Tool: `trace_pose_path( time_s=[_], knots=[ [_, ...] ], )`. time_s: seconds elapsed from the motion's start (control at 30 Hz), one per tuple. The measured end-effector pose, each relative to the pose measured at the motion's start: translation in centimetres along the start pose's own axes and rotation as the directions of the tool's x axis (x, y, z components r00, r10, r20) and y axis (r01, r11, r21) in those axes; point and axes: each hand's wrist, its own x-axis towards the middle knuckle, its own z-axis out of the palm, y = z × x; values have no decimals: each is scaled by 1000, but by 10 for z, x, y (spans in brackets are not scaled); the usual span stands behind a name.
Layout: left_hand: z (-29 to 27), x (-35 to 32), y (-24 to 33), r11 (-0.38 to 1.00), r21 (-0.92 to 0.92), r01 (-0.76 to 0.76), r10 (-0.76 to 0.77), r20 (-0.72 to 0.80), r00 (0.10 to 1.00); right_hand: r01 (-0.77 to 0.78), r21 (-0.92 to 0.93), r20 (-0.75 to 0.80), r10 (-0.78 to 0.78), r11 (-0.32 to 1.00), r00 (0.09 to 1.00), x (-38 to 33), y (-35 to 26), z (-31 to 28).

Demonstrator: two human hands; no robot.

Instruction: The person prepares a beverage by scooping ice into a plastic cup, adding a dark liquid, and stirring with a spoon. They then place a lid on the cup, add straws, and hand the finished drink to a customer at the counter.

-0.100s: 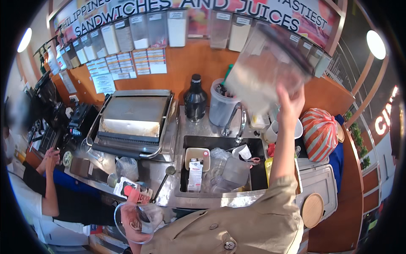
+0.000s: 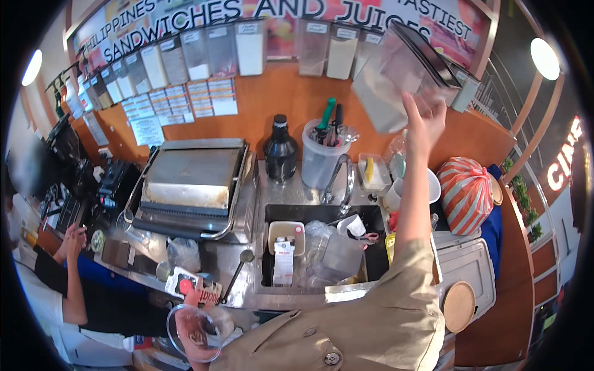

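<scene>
Clear plastic fills the grip of the right hand (image 2: 426, 117), raised in the upper right of the frame with its fingers spread and pressed against the underside of a tilted storage bin (image 2: 396, 77) that has a dark lid and a pale powder inside; the bin sits apart from the row of similar wall bins (image 2: 250, 46) running across the top of the frame on the orange panel. The beige-sleeved forearm drops from that hand toward the lower centre. At the lower left, the left hand (image 2: 193, 334) has its fingers curled around a transparent cup (image 2: 197, 331), seen from above, close to the person's chest and below the counter's front edge. Just above it on the steel counter (image 2: 247, 272) lie a small red-and-white packet (image 2: 197, 289) and a long-handled spoon (image 2: 236, 275). A sink (image 2: 374, 256) in the middle of the frame holds a small carton (image 2: 283, 263), a cream tub (image 2: 287, 235) and crumpled clear plastic, with a curved faucet (image 2: 339, 179) behind it. Left of the sink stands a closed sandwich press (image 2: 192, 179); behind the sink are a dark bottle (image 2: 281, 151) and a utensil container (image 2: 322, 157). At the right sits an orange-striped bag (image 2: 467, 195). Another person's hands (image 2: 73, 238) are clasped at the far left edge.
</scene>
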Motion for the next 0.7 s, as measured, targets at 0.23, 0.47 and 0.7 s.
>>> trace_pose_path(
  time_s=[0.23, 0.47, 0.7],
  knots=[
    [1, 1, -12, 971, 220, -91, 104, -45, 994, 251, -374, -315, -377, 893, 871, 121, 129, 15],
    [27, -12, 24, 959, 274, -69, 147, -276, 950, 313, -514, -301, -511, 798, 805, 138, 226, 39],
    [35, -22, 63, 850, 523, 66, 139, -342, 929, 375, -798, 78, -537, 472, 840, 130, 171, 23]
  ],
)
